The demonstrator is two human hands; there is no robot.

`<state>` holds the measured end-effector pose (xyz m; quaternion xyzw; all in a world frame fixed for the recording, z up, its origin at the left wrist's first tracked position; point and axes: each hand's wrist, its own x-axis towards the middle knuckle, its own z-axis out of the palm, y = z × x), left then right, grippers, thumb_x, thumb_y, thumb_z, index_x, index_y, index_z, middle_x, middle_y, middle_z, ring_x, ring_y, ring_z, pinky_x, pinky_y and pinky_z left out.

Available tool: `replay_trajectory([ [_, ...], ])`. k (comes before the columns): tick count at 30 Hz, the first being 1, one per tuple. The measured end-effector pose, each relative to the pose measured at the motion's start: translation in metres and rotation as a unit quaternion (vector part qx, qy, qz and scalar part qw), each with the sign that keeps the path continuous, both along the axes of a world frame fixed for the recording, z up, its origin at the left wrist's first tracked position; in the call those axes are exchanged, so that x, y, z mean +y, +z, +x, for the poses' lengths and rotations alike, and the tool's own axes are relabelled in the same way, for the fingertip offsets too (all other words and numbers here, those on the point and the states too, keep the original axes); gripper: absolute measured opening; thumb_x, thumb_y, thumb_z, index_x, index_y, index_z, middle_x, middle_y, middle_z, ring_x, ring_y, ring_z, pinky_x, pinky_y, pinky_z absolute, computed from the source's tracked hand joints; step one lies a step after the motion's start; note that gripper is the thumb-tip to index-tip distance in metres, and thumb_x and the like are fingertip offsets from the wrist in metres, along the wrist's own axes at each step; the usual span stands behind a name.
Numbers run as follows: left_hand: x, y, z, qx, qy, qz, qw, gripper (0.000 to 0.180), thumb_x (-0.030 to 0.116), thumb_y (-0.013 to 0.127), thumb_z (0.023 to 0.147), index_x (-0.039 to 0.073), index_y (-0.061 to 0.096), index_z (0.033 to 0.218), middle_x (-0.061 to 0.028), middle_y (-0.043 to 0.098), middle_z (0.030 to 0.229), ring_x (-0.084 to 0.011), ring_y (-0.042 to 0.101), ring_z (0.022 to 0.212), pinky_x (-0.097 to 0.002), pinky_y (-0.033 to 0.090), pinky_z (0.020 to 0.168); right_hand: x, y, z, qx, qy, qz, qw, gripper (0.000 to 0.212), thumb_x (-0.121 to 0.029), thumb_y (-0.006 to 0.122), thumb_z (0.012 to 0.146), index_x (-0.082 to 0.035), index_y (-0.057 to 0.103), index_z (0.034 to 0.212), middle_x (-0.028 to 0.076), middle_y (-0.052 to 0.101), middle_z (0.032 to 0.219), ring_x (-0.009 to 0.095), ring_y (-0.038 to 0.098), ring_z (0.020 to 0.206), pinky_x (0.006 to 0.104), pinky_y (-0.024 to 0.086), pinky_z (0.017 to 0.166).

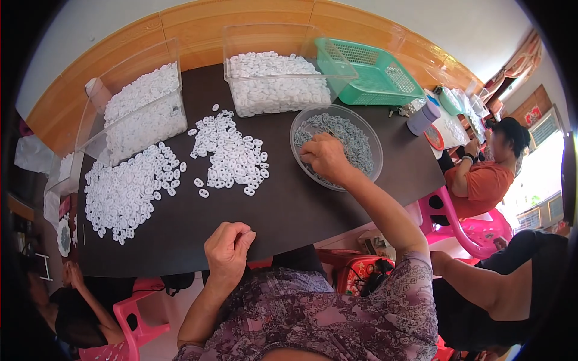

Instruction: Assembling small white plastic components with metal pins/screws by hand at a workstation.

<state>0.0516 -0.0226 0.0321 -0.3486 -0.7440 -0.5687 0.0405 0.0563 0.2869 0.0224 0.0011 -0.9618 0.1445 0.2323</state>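
My right hand point(325, 155) reaches into a round clear tub point(378, 162) of small grey screws point(352, 135). Its fingers curl down at the screws, and what they pinch is too small to make out. Near the table's front edge my left hand point(227, 248) is closed, thumb against the curled fingers; anything inside it is hidden. Small white oval plastic pieces with two holes lie on the table in two heaps: a looser heap point(232, 153) in the middle and a denser heap point(123, 195) at the left.
Two clear bins, a left bin point(144, 114) and a middle bin point(289, 77), hold more white pieces. A green basket point(376, 75) and a purple-lidded bottle point(424, 117) stand on the dark table point(289, 207). Other people sit around, one in an orange shirt point(489, 188) at the right.
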Motion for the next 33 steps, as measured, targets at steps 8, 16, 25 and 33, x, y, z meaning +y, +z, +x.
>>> replay_trajectory([
  [8, -0.003, -0.002, 0.002, 0.001, 0.006, 0.006, 1.0, 0.011, -0.004, 0.069, 0.075, 0.0, 0.06, 0.079, -0.0061, 0.056, 0.067, -0.0151, 0.052, 0.055, -0.0271, 0.041, 0.051, -0.003, -0.005, -0.013, -0.055, 0.007, 0.039, 0.998, 0.001, -0.003, 0.06, 0.068, -0.004, 0.059, 0.068, 0.014, 0.06, 0.077, 0.035, 0.056, 0.083, 0.0458, 0.046, 0.071],
  [16, -0.001, -0.009, 0.002, -0.196, -0.026, 0.064, 0.978, 0.006, 0.0, 0.067, 0.082, -0.002, 0.062, 0.085, -0.0041, 0.061, 0.074, -0.0093, 0.056, 0.062, -0.0223, 0.046, 0.056, -0.005, 0.001, -0.001, -0.037, 0.016, 0.052, 0.998, 0.009, 0.001, 0.058, 0.069, -0.002, 0.054, 0.076, 0.017, 0.058, 0.079, 0.037, 0.055, 0.082, 0.0465, 0.045, 0.071],
  [25, 0.011, -0.004, -0.007, -0.424, -0.055, 0.217, 0.877, 0.017, 0.003, 0.065, 0.086, -0.004, 0.065, 0.101, -0.0058, 0.063, 0.08, -0.01, 0.06, 0.067, -0.0197, 0.05, 0.061, -0.093, 0.051, 0.034, -0.07, 0.032, -0.47, 0.879, 0.018, -0.002, 0.061, 0.086, 0.0, 0.062, 0.103, 0.001, 0.063, 0.09, 0.007, 0.057, 0.083, 0.0211, 0.045, 0.074],
  [33, 0.0, -0.008, -0.005, -0.44, -0.074, 0.246, 0.86, 0.016, 0.004, 0.063, 0.087, -0.003, 0.061, 0.102, -0.0068, 0.065, 0.086, -0.0099, 0.062, 0.075, -0.0218, 0.052, 0.066, -0.166, 0.015, 0.038, -0.032, 0.068, -0.696, 0.714, 0.02, 0.003, 0.063, 0.083, 0.003, 0.063, 0.103, 0.008, 0.066, 0.088, 0.014, 0.062, 0.083, 0.0245, 0.048, 0.076],
])
